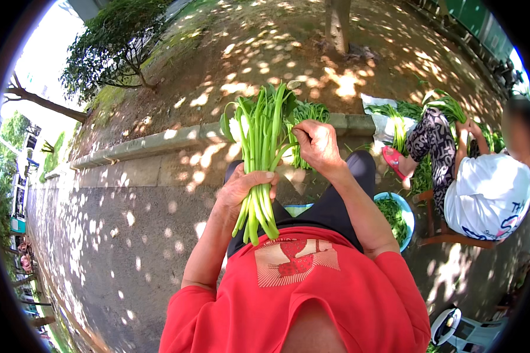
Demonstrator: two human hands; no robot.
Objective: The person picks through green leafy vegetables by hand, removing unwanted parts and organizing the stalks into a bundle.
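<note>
My left hand (pixel 246 185) grips a bunch of leafy green vegetables (pixel 261 145) around its pale stems, over my lap. The leaves point away from me, and the stem ends hang down towards my red shirt. To the right of the bunch, my right hand (pixel 320 145) has its thumb and forefinger pinched on a thin side stem (pixel 285 152) that bends out from the bunch. Behind my right hand lies another bundle of greens (pixel 309 112), leaning on the low concrete kerb (pixel 351 124) and partly hidden.
A light blue basin (pixel 407 214) holding loose leaves stands right of my leg. Beyond it, a person (pixel 486 194) sits on a wooden chair (pixel 457 239), holding greens (pixel 450 106). More greens lie on a white sheet (pixel 371 103). A tree trunk (pixel 337 26) rises from the dirt slope.
</note>
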